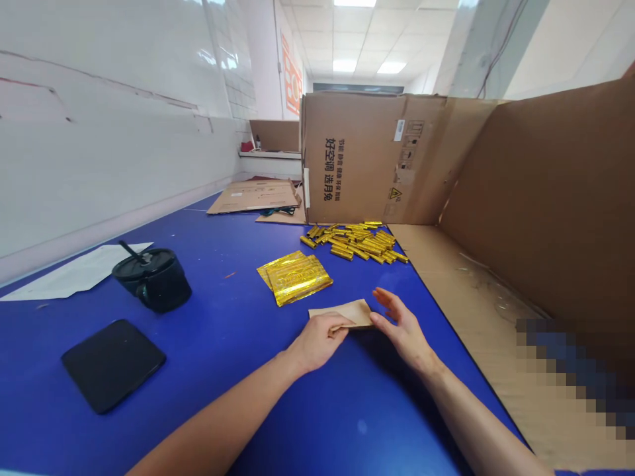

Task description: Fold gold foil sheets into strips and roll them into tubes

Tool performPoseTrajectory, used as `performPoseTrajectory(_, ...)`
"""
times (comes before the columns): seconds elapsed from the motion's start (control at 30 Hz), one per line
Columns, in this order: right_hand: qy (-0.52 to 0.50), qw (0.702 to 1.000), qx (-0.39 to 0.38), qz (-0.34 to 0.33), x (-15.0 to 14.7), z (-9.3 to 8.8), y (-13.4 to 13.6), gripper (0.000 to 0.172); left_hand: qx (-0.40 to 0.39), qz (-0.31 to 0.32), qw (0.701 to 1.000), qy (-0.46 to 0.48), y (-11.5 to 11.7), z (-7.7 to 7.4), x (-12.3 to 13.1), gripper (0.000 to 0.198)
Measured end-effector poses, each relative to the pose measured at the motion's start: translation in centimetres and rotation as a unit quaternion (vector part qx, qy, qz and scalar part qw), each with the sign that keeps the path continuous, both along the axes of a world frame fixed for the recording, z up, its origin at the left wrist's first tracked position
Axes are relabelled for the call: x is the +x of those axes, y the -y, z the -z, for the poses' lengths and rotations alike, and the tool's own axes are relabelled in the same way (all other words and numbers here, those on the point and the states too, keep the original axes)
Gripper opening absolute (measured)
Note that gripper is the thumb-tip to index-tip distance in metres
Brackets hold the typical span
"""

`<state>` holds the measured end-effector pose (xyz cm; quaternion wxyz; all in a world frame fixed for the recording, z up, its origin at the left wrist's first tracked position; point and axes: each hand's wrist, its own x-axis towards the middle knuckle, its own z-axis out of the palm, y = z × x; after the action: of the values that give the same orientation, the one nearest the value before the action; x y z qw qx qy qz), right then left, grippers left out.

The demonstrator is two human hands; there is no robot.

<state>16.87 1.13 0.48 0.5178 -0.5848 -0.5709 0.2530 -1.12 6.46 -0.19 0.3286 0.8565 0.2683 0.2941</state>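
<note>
My left hand (317, 340) is closed on the near edge of a piece of brown paper (351, 311) and seems to curl that edge over. The paper lies low over the blue tabletop. My right hand (404, 330) is at the paper's right end, its thumb close to or touching the edge and its fingers spread and raised. Just beyond the paper, flat shiny gold foil packets (300, 279) overlap each other. Farther back is a heap of small gold rolled tubes (364, 244). What lies under my left palm is hidden.
A black mug with a lid (161, 277) stands on the left, beside white paper (74, 274). Nearer lies a black square pad (114, 365). Large cardboard panels (367, 158) wall off the back and right. Flattened cardboard (255, 197) rests at the far left.
</note>
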Motion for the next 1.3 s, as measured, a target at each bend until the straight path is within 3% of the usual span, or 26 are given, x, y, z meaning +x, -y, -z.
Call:
performPoseTrajectory(0.1,-0.03,0.995,-0.042,-0.087,0.0,-0.1,0.1,0.045,-0.004,-0.009,0.998,0.067,-0.6,-0.1,-0.2,0.02)
performPoseTrajectory(0.23,-0.017,0.992,-0.039,-0.12,-0.3,0.2,0.2,0.036,0.003,-0.034,0.996,0.079,-1.6,0.1,-0.5,0.017)
performPoseTrajectory(0.4,0.075,0.992,-0.03,-0.099,-0.2,0.6,0.2,0.017,-0.029,-0.034,0.998,0.032,-2.2,0.7,-0.6,0.018)
performPoseTrajectory(0.83,0.022,0.998,-0.06,-0.021,0.2,1.5,-0.2,0.018,-0.05,-0.086,0.993,-0.064,-1.7,0.0,-0.5,0.014)
performPoseTrajectory(1.3,0.084,0.993,-0.086,-0.007,0.0,1.9,-0.1,0.023,-0.005,-0.045,0.982,-0.186,-1.7,-1.3,-1.1,0.021)
